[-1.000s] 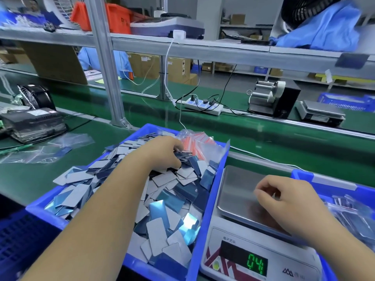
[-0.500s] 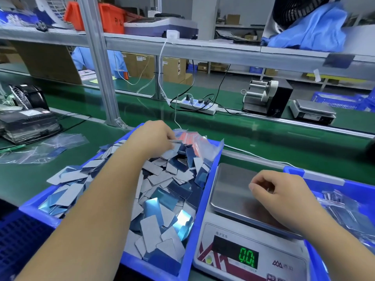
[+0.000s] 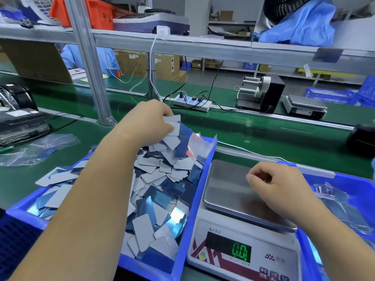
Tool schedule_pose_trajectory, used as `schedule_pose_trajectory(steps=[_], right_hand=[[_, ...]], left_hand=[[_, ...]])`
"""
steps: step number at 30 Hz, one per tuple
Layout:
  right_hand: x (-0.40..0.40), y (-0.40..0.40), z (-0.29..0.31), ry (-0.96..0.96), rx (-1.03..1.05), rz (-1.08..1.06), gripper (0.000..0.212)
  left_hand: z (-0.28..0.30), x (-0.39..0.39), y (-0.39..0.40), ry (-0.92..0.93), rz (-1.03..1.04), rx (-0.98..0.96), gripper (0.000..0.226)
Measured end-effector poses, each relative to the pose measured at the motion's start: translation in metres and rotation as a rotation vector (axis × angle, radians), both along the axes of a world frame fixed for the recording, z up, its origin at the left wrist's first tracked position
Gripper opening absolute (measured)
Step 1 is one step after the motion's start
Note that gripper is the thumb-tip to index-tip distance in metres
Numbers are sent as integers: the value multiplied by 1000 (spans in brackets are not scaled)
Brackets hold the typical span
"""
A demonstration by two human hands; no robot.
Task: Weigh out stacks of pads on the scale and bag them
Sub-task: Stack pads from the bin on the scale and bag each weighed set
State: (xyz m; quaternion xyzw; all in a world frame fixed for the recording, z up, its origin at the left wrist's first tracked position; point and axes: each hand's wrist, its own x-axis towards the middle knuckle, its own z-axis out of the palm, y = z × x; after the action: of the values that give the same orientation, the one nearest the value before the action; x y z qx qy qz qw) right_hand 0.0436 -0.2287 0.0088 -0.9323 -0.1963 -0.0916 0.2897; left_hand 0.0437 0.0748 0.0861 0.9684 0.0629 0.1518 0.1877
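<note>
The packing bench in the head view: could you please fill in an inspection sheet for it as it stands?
Surface: green bench mat, bare patches visible.
Job's things: blue bin heaped with loose pads; scale reads 0.0, its pan bare; second blue bin on the right holds clear bagged items.
Clutter: empty clear bags on the mat at left; black device beside them.
Grippers: left hand grips a bunch of pads above the bin; right hand hangs loosely curled over the pan, holding nothing.
Cables: power strip with black and white leads.
Surroundings: tape dispenser, spare scale, shelf above.
</note>
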Motion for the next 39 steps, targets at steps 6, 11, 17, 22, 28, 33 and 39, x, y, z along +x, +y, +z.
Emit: schedule_pose_trajectory(steps=[6,11,17,22,28,33,39], right_hand=[[4,-8,1,-21,23,-48,20],[6,-7,1,-7,28,-37,21],[6,-7,1,-8,34,-45,22],[5,-7,3,-5,21,-53,22],[5,-8,4,-8,39,-54,23],[6,-8,5,-13,44,-73,23],[16,-22,11,-4,140,-238,22]], left_hand=[[1,0,2,-138,51,-77,18],[-15,0,-4,110,-2,-46,18],[-26,6,-12,-131,81,-220,22],[-24,6,-19,-231,126,-317,29],[-14,2,-11,-347,192,-414,32],[-7,-4,-13,-382,112,-678,27],[-22,3,-46,-173,-48,-971,29]])
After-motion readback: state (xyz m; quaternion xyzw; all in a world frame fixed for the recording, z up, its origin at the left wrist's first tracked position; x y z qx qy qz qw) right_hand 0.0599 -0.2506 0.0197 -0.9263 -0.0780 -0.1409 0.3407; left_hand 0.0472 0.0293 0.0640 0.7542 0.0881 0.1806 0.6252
